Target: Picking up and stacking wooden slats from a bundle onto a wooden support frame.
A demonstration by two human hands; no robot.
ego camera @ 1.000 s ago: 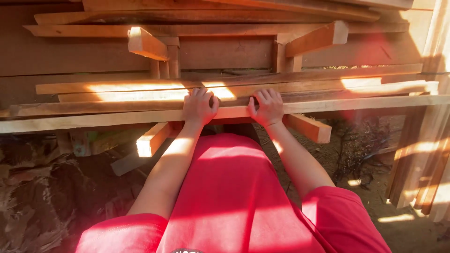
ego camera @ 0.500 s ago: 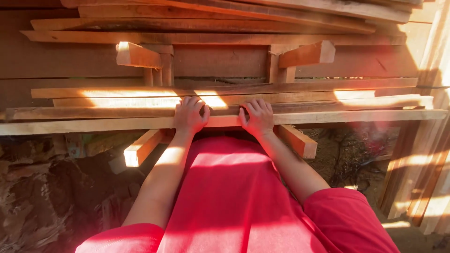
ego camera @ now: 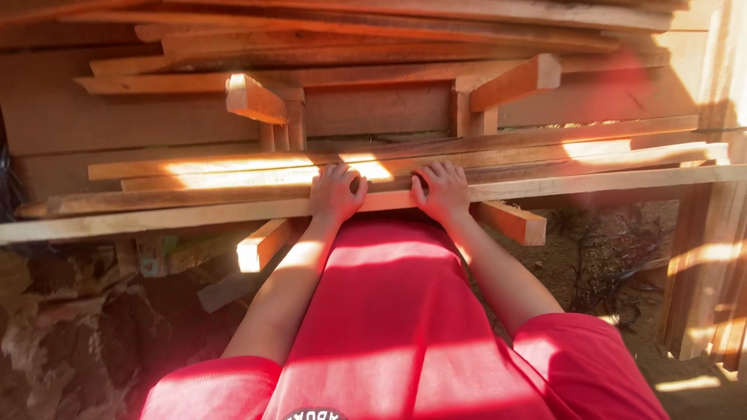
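Long pale wooden plank (ego camera: 194, 216) — lies crosswise on the front edge of a stacked lumber pile, resting on two short square-cut timber bearers (ego camera: 261, 244) that jut toward the person. Left hand (ego camera: 334, 194) — palm down on the plank's top, fingers (ego camera: 331, 173) slightly spread and reaching over onto the next darker board (ego camera: 194, 197) behind it. Right hand (ego camera: 442, 190) — just beside the left, palm down, fingers flat and loosely spread on the same plank; neither hand is closed around it. Plank runs under both palms, its near edge just beside the red shirt (ego camera: 389, 311). Bare earth (ego camera: 70, 342) below the pile.
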